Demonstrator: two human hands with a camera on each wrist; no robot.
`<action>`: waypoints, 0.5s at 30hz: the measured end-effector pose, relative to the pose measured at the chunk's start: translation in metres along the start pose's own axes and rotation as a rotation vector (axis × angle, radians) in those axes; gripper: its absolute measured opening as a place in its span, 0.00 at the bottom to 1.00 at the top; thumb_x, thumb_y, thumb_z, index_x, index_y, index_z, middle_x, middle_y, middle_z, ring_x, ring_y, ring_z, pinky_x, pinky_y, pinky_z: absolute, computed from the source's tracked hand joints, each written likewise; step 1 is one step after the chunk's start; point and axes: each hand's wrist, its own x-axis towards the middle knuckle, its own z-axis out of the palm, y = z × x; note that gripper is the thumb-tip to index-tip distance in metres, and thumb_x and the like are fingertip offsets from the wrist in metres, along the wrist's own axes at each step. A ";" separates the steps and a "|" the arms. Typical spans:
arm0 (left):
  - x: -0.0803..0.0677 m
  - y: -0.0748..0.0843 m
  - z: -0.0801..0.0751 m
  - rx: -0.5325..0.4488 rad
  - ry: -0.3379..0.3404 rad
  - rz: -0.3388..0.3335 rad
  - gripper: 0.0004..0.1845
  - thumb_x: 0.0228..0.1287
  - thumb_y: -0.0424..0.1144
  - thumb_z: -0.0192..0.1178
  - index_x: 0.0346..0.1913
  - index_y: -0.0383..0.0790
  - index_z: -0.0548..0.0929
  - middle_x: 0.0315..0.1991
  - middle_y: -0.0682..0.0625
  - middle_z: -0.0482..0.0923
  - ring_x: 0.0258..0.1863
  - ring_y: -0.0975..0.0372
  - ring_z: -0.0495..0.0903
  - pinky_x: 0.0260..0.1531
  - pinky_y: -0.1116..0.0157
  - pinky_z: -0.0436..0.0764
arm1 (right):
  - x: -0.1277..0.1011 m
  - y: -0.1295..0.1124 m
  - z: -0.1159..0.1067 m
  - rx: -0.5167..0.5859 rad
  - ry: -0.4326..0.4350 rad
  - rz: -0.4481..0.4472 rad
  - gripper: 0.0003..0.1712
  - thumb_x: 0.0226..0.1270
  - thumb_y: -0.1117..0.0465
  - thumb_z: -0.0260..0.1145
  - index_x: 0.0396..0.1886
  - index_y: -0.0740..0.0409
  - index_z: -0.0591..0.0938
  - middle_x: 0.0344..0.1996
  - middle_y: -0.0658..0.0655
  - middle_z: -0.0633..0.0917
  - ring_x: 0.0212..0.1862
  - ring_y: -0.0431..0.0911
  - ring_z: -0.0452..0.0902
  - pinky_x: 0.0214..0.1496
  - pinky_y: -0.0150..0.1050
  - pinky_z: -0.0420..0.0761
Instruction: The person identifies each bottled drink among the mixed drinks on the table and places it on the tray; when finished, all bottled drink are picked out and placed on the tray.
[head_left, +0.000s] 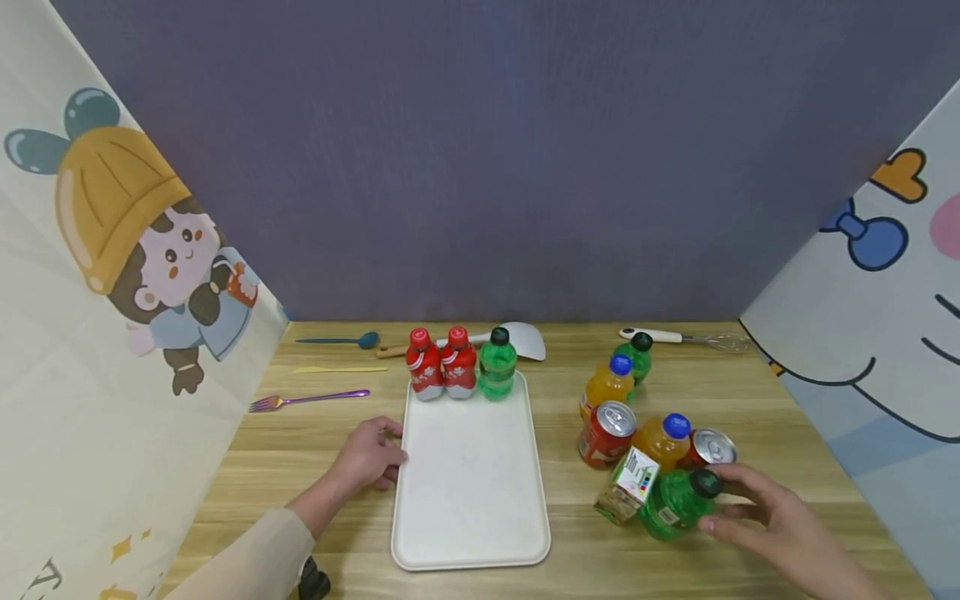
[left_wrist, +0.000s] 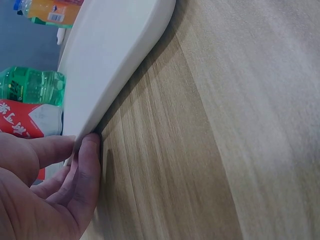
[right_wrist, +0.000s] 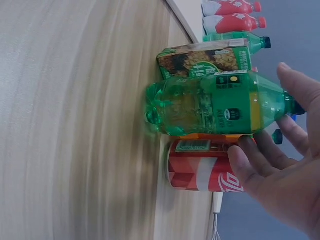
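Observation:
A white rectangular tray (head_left: 472, 483) lies on the wooden table. My left hand (head_left: 371, 454) pinches its left rim, with the thumb on the edge and the fingers (left_wrist: 87, 165) against the outer side. Two red bottles (head_left: 425, 367) and a green bottle (head_left: 497, 367) stand in a row at the tray's far end. On the right, my right hand (head_left: 780, 521) is spread around the upper part of another green bottle (right_wrist: 200, 107), thumb on one side and fingers on the other. A juice carton (head_left: 628, 486) stands right beside that bottle.
Behind the carton are red cans (head_left: 607, 433), orange-drink bottles with blue caps (head_left: 663, 442) and a further green bottle (head_left: 637, 354). A whisk (head_left: 690, 337) and a spatula (head_left: 525, 340) lie along the back. A fork (head_left: 307, 400), yellow knife (head_left: 337, 369) and spoon (head_left: 341, 340) lie left.

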 end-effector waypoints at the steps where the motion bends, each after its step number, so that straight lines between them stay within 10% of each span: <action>1: 0.000 0.000 0.000 0.002 0.000 -0.002 0.22 0.63 0.26 0.65 0.59 0.31 0.76 0.34 0.42 0.84 0.24 0.56 0.85 0.21 0.59 0.87 | 0.000 0.000 0.002 0.000 0.008 -0.011 0.33 0.66 0.60 0.74 0.68 0.59 0.73 0.62 0.44 0.79 0.54 0.28 0.77 0.46 0.32 0.87; 8: -0.001 -0.002 0.000 0.006 0.006 -0.005 0.21 0.63 0.26 0.65 0.59 0.31 0.76 0.34 0.43 0.84 0.24 0.56 0.85 0.21 0.59 0.87 | 0.003 -0.003 0.011 0.022 0.006 0.051 0.34 0.65 0.58 0.75 0.68 0.57 0.72 0.65 0.62 0.76 0.53 0.23 0.73 0.49 0.35 0.88; 15: -0.001 -0.001 0.001 -0.006 0.008 -0.006 0.21 0.63 0.26 0.65 0.59 0.32 0.76 0.34 0.43 0.84 0.23 0.56 0.85 0.21 0.59 0.87 | 0.005 -0.001 0.020 0.005 0.079 0.045 0.32 0.65 0.56 0.75 0.66 0.54 0.73 0.63 0.58 0.78 0.54 0.19 0.69 0.53 0.46 0.88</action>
